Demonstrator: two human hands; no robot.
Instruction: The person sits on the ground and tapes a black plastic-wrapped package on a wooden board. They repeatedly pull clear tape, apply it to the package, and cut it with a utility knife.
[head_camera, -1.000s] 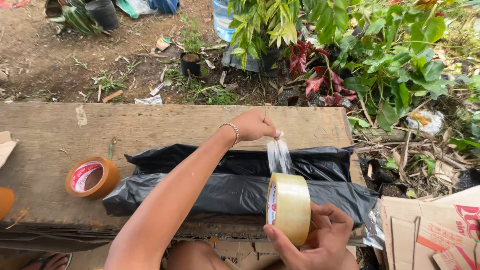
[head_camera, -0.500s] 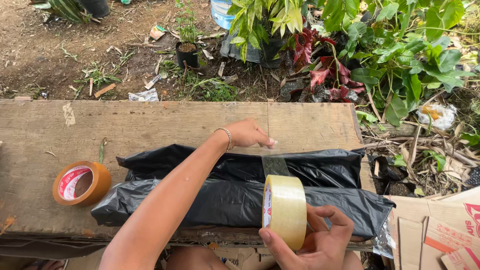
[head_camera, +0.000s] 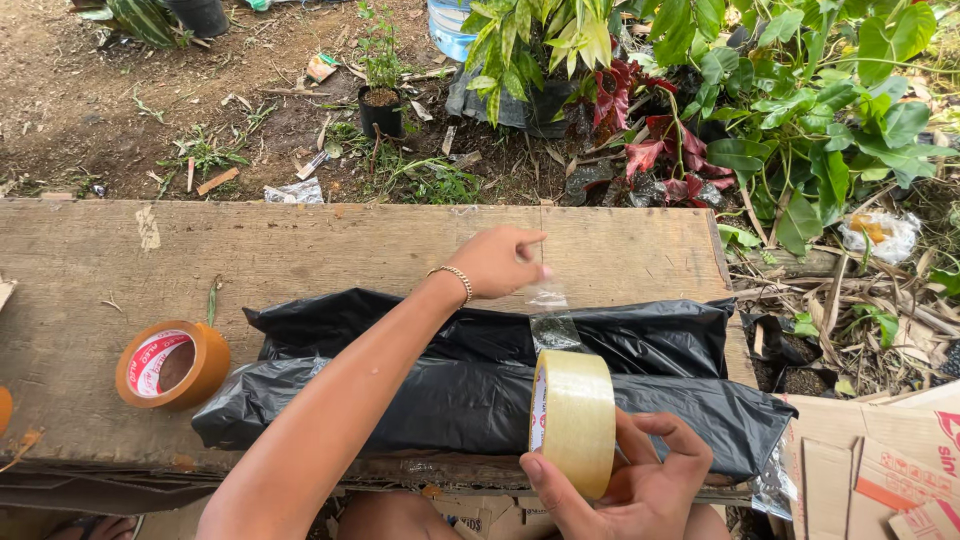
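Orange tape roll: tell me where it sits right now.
In the head view, the orange tape roll lies on the wooden bench, left of the black plastic bundle.

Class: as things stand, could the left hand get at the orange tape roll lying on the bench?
Probably yes: the orange roll lies in the open on the bench, but the left hand is pressing clear tape down.

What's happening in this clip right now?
A person is taping a long bundle wrapped in black plastic that lies on a worn wooden board. The right hand holds a roll of clear tape upright at the near edge of the bundle. A strip runs from it across the plastic, and the left hand presses its free end near the far edge of the bundle. A roll of brown tape lies unused on the board to the left.
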